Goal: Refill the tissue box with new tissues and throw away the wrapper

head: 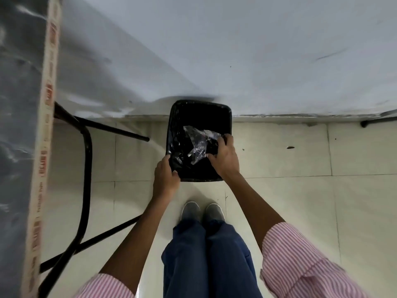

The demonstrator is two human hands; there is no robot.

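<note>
A black waste bin lined with a black bag stands on the floor against the wall. A crumpled clear plastic wrapper hangs over its opening. My right hand reaches over the bin's right side with fingers closed on the wrapper's edge. My left hand grips the bin's near left rim, thumb on top. The tissue box and the new tissues are out of sight.
A table edge with taped trim runs down the left, its black metal legs standing on the tiled floor. A grey-white wall rises behind the bin. My shoes stand just short of the bin.
</note>
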